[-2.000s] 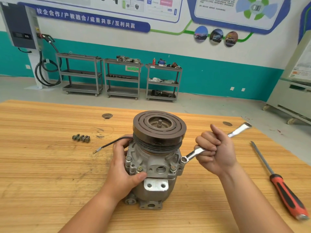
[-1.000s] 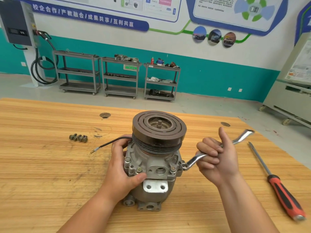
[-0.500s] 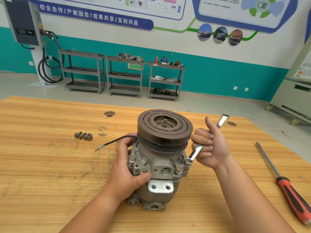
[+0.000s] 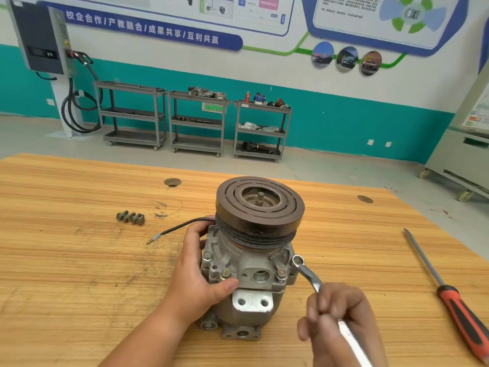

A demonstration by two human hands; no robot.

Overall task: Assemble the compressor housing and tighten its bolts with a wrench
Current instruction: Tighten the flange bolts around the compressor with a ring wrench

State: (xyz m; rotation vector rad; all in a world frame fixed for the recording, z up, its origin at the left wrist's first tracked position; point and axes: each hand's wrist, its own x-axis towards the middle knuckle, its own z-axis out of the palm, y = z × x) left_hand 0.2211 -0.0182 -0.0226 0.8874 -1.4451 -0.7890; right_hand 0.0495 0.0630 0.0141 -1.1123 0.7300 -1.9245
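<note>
Two bare hands work at one compressor (image 4: 254,263), which stands upright on the wooden table (image 4: 66,274) between them, its pulley (image 4: 260,205) on top. The left hand (image 4: 195,276) grips the housing's left side, thumb pressed across the front. The right hand (image 4: 336,319), blurred, is curled round the shank of a wrench (image 4: 308,274), whose ring end sits at the housing corner nearest that hand. A short row of loose bolts (image 4: 131,217) lies beyond the left hand, well apart. A red-handled screwdriver (image 4: 449,290) lies well right of the right hand.
</note>
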